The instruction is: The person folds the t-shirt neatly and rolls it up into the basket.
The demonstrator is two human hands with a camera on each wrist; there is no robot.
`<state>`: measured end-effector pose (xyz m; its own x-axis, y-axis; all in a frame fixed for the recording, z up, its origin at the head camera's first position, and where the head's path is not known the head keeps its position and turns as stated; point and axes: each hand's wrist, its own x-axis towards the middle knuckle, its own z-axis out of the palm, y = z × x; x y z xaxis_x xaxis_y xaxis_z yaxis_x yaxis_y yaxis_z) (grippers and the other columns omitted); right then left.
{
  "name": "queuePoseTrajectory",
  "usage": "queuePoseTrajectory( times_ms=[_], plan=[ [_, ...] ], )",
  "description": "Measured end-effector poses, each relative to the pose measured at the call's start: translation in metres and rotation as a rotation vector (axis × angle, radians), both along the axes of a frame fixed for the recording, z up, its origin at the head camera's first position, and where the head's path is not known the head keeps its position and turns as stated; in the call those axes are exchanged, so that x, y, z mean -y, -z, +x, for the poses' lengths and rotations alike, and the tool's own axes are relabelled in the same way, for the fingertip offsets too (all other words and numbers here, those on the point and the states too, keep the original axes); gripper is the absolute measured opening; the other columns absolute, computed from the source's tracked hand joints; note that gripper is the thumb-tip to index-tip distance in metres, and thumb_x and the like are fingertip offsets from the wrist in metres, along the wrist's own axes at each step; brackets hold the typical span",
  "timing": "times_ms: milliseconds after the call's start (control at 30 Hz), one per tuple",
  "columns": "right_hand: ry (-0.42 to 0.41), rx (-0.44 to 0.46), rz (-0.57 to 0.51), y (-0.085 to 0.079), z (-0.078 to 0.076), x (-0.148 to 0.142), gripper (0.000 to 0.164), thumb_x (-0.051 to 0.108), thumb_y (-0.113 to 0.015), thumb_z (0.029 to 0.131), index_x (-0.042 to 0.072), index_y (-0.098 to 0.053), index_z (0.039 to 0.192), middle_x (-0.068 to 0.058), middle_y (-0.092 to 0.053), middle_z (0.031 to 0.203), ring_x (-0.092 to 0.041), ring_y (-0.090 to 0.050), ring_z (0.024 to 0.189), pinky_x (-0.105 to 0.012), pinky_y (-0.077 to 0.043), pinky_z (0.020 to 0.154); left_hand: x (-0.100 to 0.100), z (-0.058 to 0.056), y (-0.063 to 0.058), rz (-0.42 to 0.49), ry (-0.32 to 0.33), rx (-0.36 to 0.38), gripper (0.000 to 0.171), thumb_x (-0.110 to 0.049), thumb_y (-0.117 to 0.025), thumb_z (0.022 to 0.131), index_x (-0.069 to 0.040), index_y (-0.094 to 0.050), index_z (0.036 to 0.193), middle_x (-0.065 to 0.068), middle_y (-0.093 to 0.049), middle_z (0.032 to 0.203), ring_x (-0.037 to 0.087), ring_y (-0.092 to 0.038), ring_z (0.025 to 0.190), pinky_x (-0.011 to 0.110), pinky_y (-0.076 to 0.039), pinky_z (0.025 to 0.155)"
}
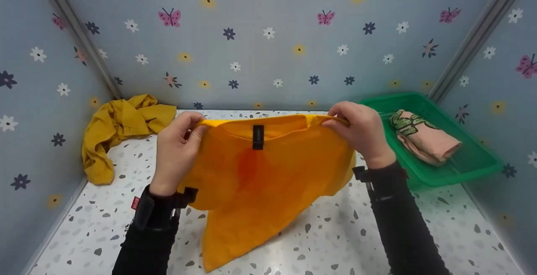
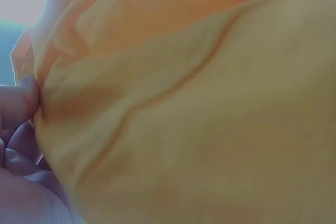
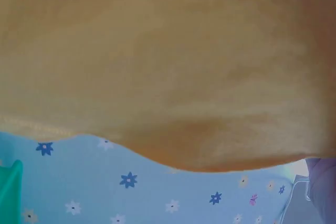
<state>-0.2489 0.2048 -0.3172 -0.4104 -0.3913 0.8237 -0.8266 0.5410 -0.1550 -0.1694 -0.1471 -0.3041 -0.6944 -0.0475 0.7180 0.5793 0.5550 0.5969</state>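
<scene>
An orange-yellow T-shirt (image 1: 285, 174) hangs spread between my two hands, its neckline at the top and a black neck label (image 1: 258, 137) showing. My left hand (image 1: 178, 149) pinches the left end of its top edge between thumb and fingers. At the opposite end, my right hand (image 1: 363, 134) grips the top edge the same way. The lower part drapes down toward the speckled table, with one corner hanging longest. In the left wrist view, a thumb (image 2: 20, 100) presses on the cloth. Cloth fills most of the right wrist view, hiding most of the right hand.
A crumpled mustard garment (image 1: 126, 119) lies at the back left of the speckled table (image 1: 113, 216). At the right stands a green tray (image 1: 474, 174) holding a folded pink garment (image 1: 428, 140). Flower-patterned walls (image 1: 277, 48) enclose the back and both sides.
</scene>
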Motion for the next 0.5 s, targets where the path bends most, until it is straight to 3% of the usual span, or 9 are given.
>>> queuePoseTrajectory(
  times_ms=[167,300,500],
  plan=[
    [-0.079,0.021,0.055,-0.003,-0.004,-0.006,0.027,0.01,-0.078,0.064,0.006,-0.063,0.087,-0.004,-0.05,0.066,-0.015,-0.042,0.059,-0.02,-0.035,0.056,0.01,-0.02,0.014,-0.004,-0.006,-0.015,0.008,-0.007,-0.062,0.085,-0.004,-0.061,0.092,0.004,-0.06,0.085,0.013,-0.046,0.068,0.017,-0.039,0.059],
    [-0.126,0.056,0.099,-0.001,-0.006,-0.01,0.027,0.012,-0.079,0.063,0.009,-0.066,0.086,-0.002,-0.051,0.066,-0.013,-0.043,0.059,-0.018,-0.036,0.055,0.014,-0.027,0.019,-0.004,-0.004,-0.027,0.008,-0.011,-0.061,0.086,-0.006,-0.062,0.093,0.001,-0.06,0.086,0.012,-0.046,0.07,0.018,-0.04,0.061],
    [-0.008,0.05,0.163,0.004,-0.009,-0.011,0.014,0.02,-0.076,0.068,0.011,-0.07,0.077,-0.001,-0.052,0.068,-0.014,-0.046,0.059,-0.023,-0.044,0.054,0.015,-0.028,0.02,-0.015,0.004,-0.036,0.011,-0.014,-0.06,0.087,-0.006,-0.061,0.095,0.0,-0.058,0.086,0.012,-0.047,0.071,0.019,-0.041,0.062]
  ],
)
